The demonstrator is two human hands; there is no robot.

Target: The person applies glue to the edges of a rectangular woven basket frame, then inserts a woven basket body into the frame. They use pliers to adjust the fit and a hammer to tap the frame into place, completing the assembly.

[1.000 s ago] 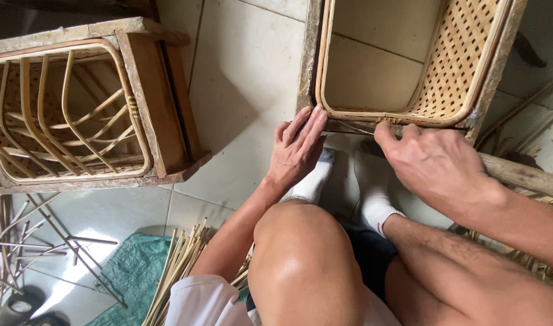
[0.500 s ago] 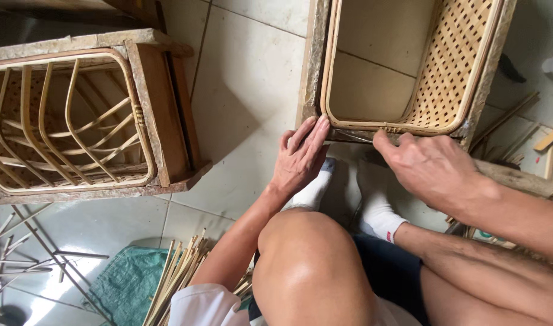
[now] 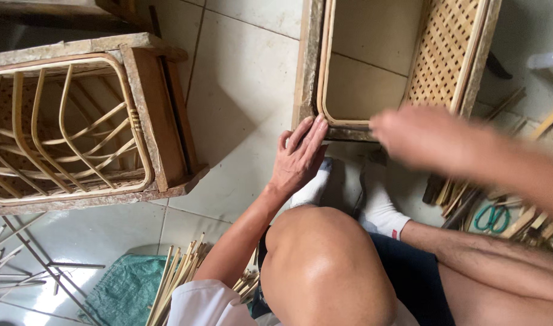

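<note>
Hands at the corner of a woven bamboo basket frame

The left hand (image 3: pixel 300 158) rests flat against the wooden mould (image 3: pixel 305 66) corner; the blurred right hand (image 3: pixel 418 137) hovers over the bamboo basket (image 3: pixel 445 54) rim, above white-socked feet (image 3: pixel 378 208).

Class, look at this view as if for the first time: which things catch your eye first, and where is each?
Top centre, a wooden frame holding a half-woven cane basket stands on the tiled floor, with the left hand pressed against its near corner. The right hand is a blur at the frame's near edge. At left sits a second frame with bent cane ribs, and a bare knee fills the foreground.
</note>
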